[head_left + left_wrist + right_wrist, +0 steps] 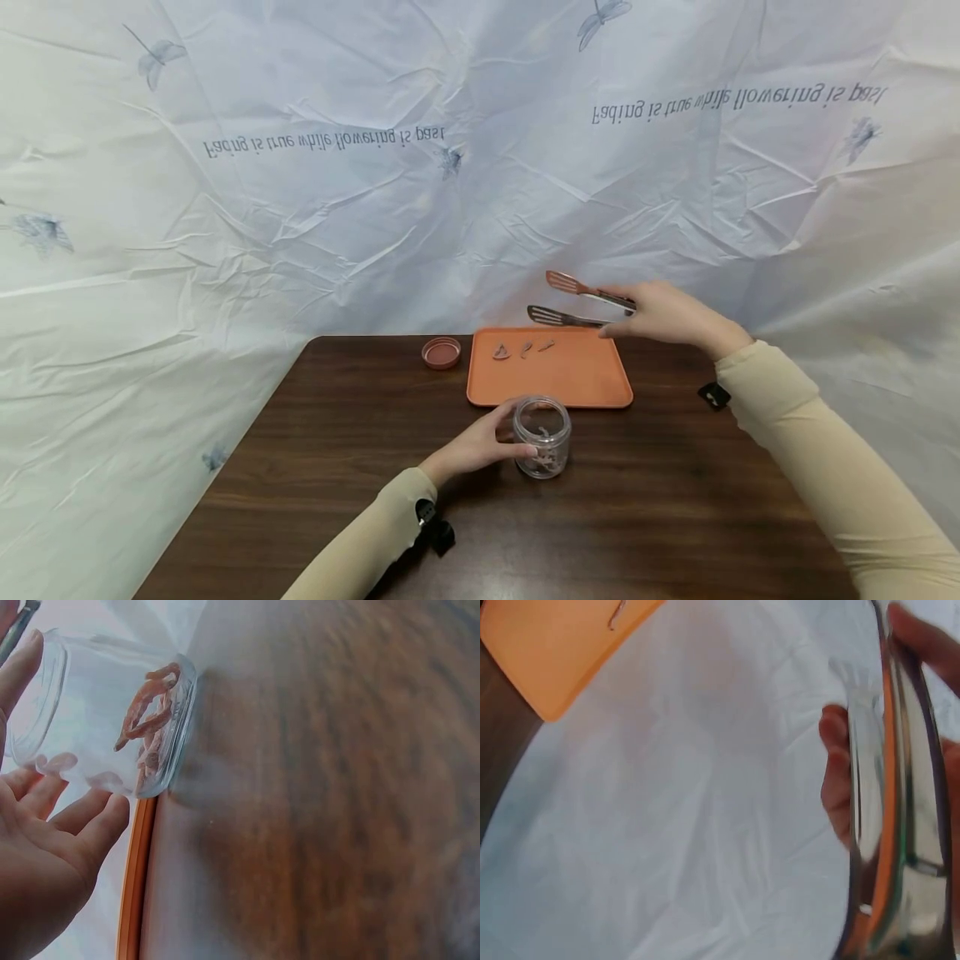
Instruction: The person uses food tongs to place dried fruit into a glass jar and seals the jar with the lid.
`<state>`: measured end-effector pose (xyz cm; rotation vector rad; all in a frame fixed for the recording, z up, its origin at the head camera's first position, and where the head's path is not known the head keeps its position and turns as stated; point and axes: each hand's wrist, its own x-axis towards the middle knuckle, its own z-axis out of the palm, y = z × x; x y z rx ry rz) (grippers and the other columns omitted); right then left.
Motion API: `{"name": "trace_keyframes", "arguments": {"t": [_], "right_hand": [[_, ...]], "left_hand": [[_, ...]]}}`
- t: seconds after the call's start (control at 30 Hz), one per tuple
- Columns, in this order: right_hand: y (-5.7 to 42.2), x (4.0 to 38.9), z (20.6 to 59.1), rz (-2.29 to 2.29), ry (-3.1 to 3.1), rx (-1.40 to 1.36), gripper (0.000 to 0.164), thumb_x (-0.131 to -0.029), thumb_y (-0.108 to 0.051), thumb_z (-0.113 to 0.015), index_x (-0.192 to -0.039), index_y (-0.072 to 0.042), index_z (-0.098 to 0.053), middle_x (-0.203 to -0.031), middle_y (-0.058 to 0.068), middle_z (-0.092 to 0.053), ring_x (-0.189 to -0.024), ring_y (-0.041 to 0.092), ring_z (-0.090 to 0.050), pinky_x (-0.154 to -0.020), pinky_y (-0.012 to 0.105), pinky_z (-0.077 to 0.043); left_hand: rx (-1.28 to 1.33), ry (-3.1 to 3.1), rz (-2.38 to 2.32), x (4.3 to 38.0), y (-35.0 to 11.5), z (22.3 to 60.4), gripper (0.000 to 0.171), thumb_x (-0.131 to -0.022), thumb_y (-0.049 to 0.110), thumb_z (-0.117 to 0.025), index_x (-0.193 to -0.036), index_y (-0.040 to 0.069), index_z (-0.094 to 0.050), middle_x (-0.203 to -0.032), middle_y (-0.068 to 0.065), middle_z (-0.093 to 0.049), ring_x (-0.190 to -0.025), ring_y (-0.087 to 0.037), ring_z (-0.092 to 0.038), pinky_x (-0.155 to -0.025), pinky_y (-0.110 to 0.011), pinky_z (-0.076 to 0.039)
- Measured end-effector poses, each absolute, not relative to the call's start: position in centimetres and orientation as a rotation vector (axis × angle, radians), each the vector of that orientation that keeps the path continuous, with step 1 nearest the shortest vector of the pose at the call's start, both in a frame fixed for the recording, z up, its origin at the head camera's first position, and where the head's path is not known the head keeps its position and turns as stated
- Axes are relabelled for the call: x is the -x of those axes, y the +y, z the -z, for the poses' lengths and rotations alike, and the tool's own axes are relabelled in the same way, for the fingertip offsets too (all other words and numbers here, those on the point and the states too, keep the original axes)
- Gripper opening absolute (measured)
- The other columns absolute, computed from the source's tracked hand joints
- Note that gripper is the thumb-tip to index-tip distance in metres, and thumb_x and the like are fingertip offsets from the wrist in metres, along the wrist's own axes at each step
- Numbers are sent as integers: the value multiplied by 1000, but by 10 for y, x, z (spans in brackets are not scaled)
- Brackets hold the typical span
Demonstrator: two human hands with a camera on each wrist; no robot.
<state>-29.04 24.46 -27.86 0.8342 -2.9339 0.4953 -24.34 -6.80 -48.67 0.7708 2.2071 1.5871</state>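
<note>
My left hand (pixel 480 442) grips a clear jar (pixel 542 467) from its left side, fingers and thumb round the wall. The jar stands upright and uncovered on the table, with several pinkish-brown dried strips (pixel 150 712) lying at its bottom. My right hand (pixel 667 317) holds a pair of tongs (pixel 592 293) above the back right of the orange tray (pixel 585 379). Its two slotted heads, one reddish-brown and one dark, are spread apart and hold nothing. On the tray lie 3 small dried pieces (pixel 526 348) near the back left.
A reddish-brown screw lid (pixel 441 353) lies left of the tray. The dark wooden table (pixel 337 450) ends just behind the tray, where a white printed cloth (pixel 360 217) hangs. A black strap piece (pixel 714 396) hangs at the right sleeve.
</note>
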Motion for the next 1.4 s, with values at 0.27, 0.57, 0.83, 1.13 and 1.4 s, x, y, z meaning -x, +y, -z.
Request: {"name": "trace_keyframes", "arguments": {"t": [0.27,0.57,0.83,1.13,1.4], "right_hand": [[235,323,315,-619,-2885,-653,86,-89,-48,-76,-152,-1,-42,-145,28,-49,-127,47,-51,-101,64,-43],[224,350,367,-818,-2870,-579,81,-92,-42,-74,-155,-6,-40,-147,24,-50,-121,45,-57,-96,60,-49],[216,359,401,-926,-2867,-483,79,-92,-39,-74,-155,-7,-40,-150,23,-47,-124,46,-55,-94,62,-49],[213,366,430,-930,-2960,-395,82,-91,-42,-75,-156,-7,-38,-149,23,-47,-125,45,-54,-97,62,-47],[213,370,445,-928,-2993,-379,72,-94,-32,-73,-152,-1,-43,-107,23,-70,-76,32,-66,-69,46,-52]], "left_hand": [[-787,2222,-1578,244,-67,487,78,-91,34,-78,-155,34,-33,-151,-1,-45,-135,-23,-50,-101,-31,-50],[-785,2226,-1584,242,-66,486,77,-91,34,-78,-155,34,-34,-150,1,-45,-137,-22,-49,-103,-30,-48],[-781,2232,-1567,242,-67,485,77,-92,37,-77,-155,36,-33,-151,3,-44,-137,-21,-48,-103,-31,-48],[-786,2216,-1559,244,-68,486,77,-92,37,-76,-156,37,-32,-153,1,-42,-138,-23,-47,-103,-31,-48],[-779,2204,-1568,245,-72,485,79,-92,36,-76,-157,36,-30,-155,0,-41,-138,-24,-47,-102,-32,-49]]}}
